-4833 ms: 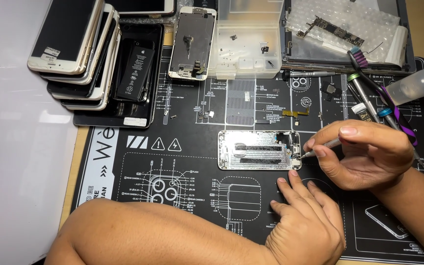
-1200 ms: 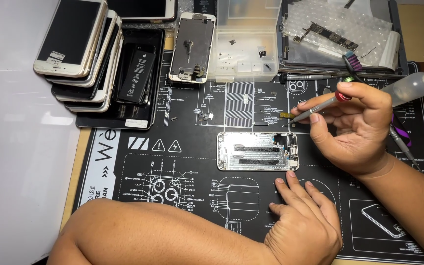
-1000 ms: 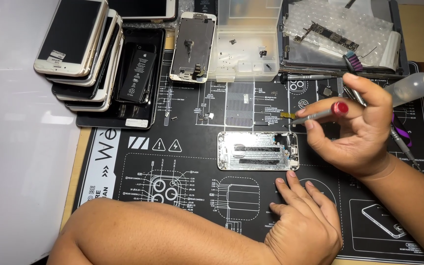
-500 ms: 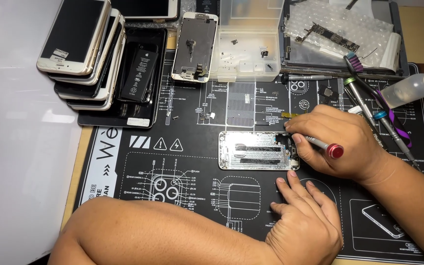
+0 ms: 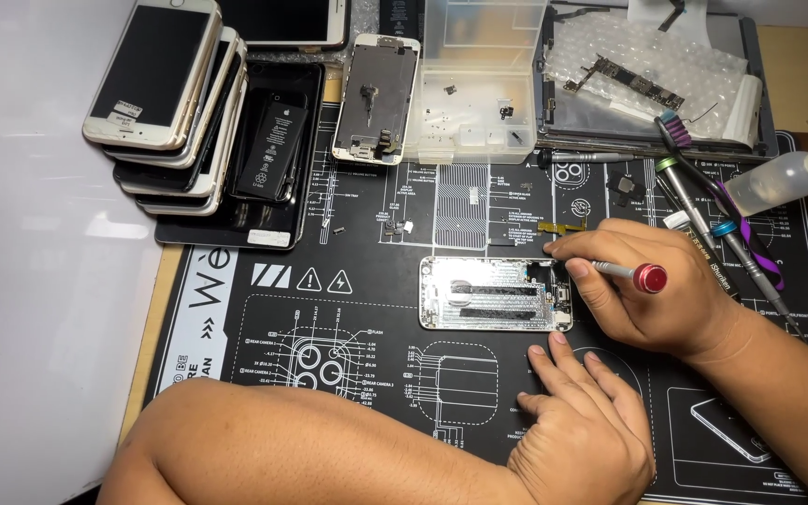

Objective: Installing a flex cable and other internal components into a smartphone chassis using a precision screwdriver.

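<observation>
Black printed repair mat (image 5: 236,309) — right hand (image 5: 652,295) grips screwdriver (image 5: 630,274) at opened phone (image 5: 496,294); left hand (image 5: 582,435) flat

The right hand (image 5: 652,295) curls in a pinching grip with its knuckles up and wrist bent inward, while the left hand (image 5: 582,425) lies flat, palm down, just below it, forearm stretched across the near edge.

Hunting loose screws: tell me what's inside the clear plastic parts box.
The clear parts box holds a few small dark bits, scattered. Too small to identify as screws; its upper half looks bare through glare.
</observation>
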